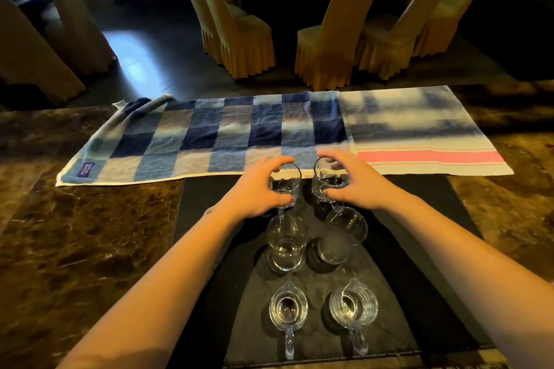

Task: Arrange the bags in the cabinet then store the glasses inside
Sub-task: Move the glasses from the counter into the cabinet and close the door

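On the marble counter, a dark mat carries six glasses. I have my left hand and right hand each wrapped round a far glass; clear, brittle, slick, so I grip their walls.

Six clear glass vessels stand on one dark mat in three rows of two: four glasses and, in the row at the mat's near edge, two small handled jugs. Two towels lie along the table's far edge. Two hands reach in.
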The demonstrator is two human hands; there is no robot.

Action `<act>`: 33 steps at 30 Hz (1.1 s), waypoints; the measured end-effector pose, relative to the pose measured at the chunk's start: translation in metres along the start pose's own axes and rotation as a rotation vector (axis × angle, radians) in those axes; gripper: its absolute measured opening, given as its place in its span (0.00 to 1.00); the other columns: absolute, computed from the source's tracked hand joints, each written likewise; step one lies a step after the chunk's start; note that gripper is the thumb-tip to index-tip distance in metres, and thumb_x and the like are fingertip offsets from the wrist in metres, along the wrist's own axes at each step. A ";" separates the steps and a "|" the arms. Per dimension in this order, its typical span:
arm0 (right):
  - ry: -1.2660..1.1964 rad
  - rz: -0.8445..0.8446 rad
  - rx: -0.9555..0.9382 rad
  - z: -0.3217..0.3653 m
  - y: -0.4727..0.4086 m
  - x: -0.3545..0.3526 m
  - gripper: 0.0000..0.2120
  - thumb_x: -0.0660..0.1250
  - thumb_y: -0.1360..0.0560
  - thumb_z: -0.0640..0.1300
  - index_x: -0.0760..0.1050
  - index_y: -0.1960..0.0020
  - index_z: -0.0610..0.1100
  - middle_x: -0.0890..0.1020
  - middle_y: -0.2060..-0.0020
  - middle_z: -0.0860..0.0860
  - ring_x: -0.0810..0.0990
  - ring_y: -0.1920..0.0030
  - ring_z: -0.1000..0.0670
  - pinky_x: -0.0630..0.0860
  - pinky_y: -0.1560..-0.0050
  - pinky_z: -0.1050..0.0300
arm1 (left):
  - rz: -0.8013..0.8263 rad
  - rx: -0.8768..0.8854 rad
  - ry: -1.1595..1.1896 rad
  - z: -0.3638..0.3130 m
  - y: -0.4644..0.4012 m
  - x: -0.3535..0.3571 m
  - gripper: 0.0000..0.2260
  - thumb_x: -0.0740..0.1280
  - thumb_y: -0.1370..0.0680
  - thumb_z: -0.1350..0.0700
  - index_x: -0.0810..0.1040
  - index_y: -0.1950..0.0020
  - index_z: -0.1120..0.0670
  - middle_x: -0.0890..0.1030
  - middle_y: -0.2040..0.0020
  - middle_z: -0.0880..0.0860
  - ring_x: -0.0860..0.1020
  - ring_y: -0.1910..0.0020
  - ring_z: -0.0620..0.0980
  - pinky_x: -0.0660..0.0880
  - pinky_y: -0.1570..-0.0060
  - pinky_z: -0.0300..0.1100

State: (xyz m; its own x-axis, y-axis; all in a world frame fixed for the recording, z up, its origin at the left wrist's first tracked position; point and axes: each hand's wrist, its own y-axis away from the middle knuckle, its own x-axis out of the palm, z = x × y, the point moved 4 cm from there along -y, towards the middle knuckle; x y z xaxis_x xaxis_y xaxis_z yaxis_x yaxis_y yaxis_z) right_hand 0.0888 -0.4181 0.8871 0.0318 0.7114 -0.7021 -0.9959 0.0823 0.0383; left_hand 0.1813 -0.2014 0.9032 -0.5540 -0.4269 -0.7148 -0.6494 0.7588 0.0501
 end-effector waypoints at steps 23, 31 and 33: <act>-0.442 -0.430 0.041 0.041 0.245 0.091 0.35 0.71 0.27 0.61 0.62 0.24 0.59 0.72 0.28 0.54 0.75 0.31 0.51 0.73 0.37 0.63 | -0.250 -0.017 0.490 -0.022 0.223 0.087 0.42 0.82 0.33 0.47 0.65 0.24 0.36 0.73 0.27 0.47 0.74 0.28 0.49 0.72 0.32 0.41; -0.357 -0.304 0.097 0.040 0.237 0.103 0.43 0.74 0.29 0.58 0.57 0.21 0.56 0.70 0.26 0.58 0.70 0.27 0.54 0.67 0.30 0.61 | -0.178 -0.060 0.341 -0.034 0.206 0.094 0.35 0.76 0.28 0.58 0.68 0.28 0.31 0.74 0.31 0.36 0.73 0.30 0.38 0.66 0.35 0.26; -0.371 -0.284 0.079 0.040 0.231 0.104 0.41 0.74 0.28 0.52 0.58 0.20 0.54 0.70 0.26 0.57 0.71 0.27 0.53 0.69 0.30 0.58 | -0.215 -0.056 0.369 -0.033 0.206 0.096 0.32 0.75 0.28 0.59 0.72 0.30 0.34 0.77 0.32 0.39 0.75 0.31 0.41 0.68 0.35 0.29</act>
State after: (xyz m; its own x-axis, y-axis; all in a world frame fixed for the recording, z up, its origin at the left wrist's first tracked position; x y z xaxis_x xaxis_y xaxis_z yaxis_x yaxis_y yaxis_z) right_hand -0.1349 -0.2974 0.8510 0.3442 0.8533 -0.3917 -0.9344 0.3520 -0.0543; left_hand -0.0224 -0.1024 0.8681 -0.5457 -0.7273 -0.4162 -0.7920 0.6099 -0.0274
